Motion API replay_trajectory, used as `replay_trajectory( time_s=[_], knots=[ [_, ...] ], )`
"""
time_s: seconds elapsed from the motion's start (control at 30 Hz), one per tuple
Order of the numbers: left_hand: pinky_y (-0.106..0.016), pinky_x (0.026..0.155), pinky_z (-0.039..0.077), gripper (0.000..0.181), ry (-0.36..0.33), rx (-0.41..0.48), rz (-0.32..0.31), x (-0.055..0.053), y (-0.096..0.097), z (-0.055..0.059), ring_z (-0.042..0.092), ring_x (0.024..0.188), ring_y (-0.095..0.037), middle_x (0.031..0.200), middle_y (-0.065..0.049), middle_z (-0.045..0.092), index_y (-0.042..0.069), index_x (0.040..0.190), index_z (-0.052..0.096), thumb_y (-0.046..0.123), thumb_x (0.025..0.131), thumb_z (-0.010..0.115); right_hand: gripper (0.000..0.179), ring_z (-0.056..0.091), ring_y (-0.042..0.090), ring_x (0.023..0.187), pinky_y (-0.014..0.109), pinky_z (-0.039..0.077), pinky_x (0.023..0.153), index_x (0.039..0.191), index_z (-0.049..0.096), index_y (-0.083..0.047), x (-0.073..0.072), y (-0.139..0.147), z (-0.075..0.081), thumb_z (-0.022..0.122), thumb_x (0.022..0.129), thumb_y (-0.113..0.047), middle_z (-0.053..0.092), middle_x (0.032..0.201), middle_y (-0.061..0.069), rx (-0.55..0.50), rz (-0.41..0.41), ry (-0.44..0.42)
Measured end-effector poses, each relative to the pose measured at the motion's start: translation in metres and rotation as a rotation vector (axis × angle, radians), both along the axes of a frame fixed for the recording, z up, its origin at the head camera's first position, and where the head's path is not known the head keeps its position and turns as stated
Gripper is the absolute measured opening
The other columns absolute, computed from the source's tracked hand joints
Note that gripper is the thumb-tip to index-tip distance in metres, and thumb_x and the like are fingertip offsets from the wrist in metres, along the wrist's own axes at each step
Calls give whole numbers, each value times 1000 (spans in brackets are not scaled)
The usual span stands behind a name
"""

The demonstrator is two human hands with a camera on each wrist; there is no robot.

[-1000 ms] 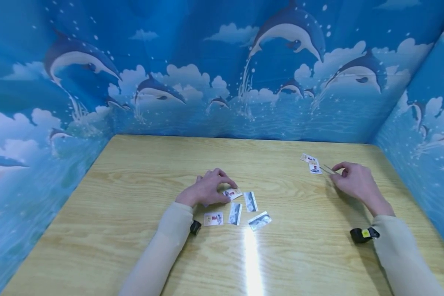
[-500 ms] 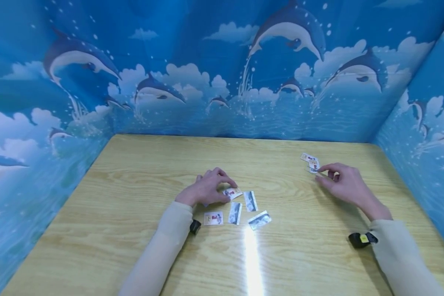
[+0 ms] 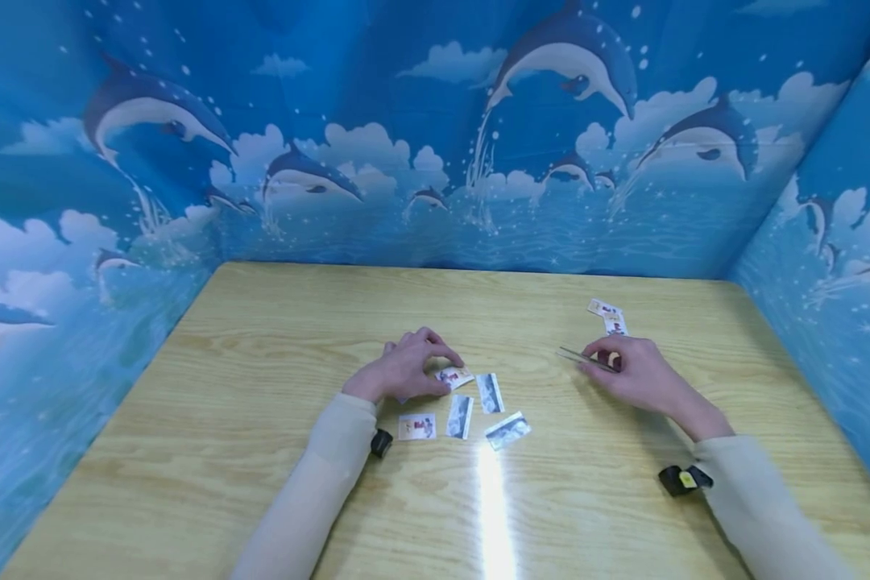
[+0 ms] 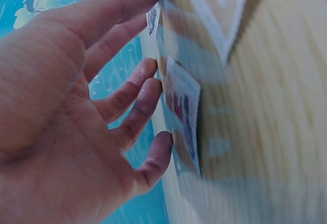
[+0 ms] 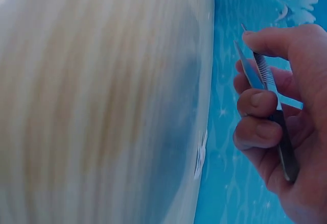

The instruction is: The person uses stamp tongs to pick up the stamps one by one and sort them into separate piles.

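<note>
My left hand (image 3: 409, 366) rests on the table, its thumb and a fingertip at opposite edges of a stamp (image 3: 455, 377) with a coloured picture. In the left wrist view the other fingers are loosely bent, with another stamp (image 4: 185, 117) lying beside the fingertips. My right hand (image 3: 634, 370) holds tweezers (image 3: 587, 359) above the table, right of the middle. Their two tips stand apart with nothing visible between them, as the right wrist view of the tweezers (image 5: 263, 68) shows. Just beyond this hand lie two overlapping coloured stamps (image 3: 604, 308).
Around the left hand lie three grey-blue stamps (image 3: 507, 431) and one coloured stamp (image 3: 416, 427). The wooden table (image 3: 261, 338) ends at a blue dolphin-print curtain (image 3: 406, 161) at the back and sides. A light reflection crosses the table's front middle.
My right hand has moved left and slightly toward me with the tweezers, away from the two overlapping stamps, which stay at the back right. My left hand has kept its place.
</note>
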State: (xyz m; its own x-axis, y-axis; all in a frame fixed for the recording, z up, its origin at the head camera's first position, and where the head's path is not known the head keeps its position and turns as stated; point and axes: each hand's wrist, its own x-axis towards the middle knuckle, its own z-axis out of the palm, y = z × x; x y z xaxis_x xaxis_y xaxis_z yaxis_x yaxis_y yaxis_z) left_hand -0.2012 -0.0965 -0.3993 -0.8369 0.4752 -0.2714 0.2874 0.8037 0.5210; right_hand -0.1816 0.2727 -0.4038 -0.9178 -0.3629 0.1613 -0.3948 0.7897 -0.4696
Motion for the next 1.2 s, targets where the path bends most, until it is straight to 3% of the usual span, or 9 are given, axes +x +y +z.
replay_trajectory(
  time_s=[0.53,1.2],
  knots=[
    [-64,119,20,37,1,10,-11,0,-2,0,39,139,-29,149,-5,46,36,127,70,35,91,78,15,48,5,61,24,41,56,107,77,-11,13,-34,-4,70,94,-13,65,80,-6,-38,97,-123],
    [-65,119,20,36,7,18,-8,0,-2,-1,39,139,-29,148,-4,46,35,127,70,33,91,78,16,50,5,64,23,43,59,109,77,-11,6,-70,2,69,97,-17,66,82,-7,-44,197,-182]
  ],
)
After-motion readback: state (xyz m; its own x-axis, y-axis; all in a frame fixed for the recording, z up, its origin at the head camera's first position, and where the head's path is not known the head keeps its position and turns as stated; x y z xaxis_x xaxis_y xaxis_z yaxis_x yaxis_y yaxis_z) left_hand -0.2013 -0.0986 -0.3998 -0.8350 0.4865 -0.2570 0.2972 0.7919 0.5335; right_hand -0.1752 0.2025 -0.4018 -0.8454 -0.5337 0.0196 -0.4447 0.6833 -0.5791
